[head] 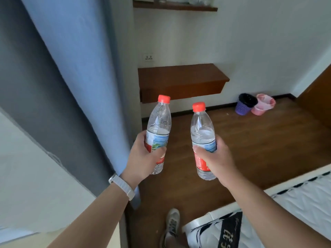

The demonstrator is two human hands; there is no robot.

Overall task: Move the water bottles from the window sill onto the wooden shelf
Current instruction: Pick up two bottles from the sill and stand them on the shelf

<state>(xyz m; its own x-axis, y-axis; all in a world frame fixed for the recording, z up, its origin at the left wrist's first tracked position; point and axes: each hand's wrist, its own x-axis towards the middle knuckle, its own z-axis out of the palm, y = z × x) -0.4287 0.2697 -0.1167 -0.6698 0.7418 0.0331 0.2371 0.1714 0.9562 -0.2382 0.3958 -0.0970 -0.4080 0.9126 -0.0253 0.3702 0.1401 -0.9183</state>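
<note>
Left forearm nearest the lens, lower left, with a white watch band (121, 186) at the wrist. Left hand (141, 159) wrapped around the label zone of the left bottle (158, 133): thumb across the front, fingers behind. Bottle clear plastic, red cap, upright with a slight lean to the right, partly filled with water.

Right hand (215, 159) grasping the right bottle (203, 138) at its label, thumb on the front, fingers curled round the far side. Same type: red cap, clear body, red and blue label, water level about at the shoulder. The two bottles are held side by side in the air, apart, not touching.

Beyond the bottles: lower wooden shelf (182, 77), dark brown, fixed to the white wall; its top is bare. A wall socket (148, 57) sits just above its left end. An upper wooden shelf (174, 7) at the top edge carries items too cropped to identify.

Left: blue curtain (75, 68) hanging full height, grey panel beside it.

Floor (259, 140) brown wood planks. By the far wall, a purple mesh bin (246, 104) with black liner touches a pink bucket (263, 104). Lower right: white bed (295, 212) corner. One grey shoe (172, 222) below.
</note>
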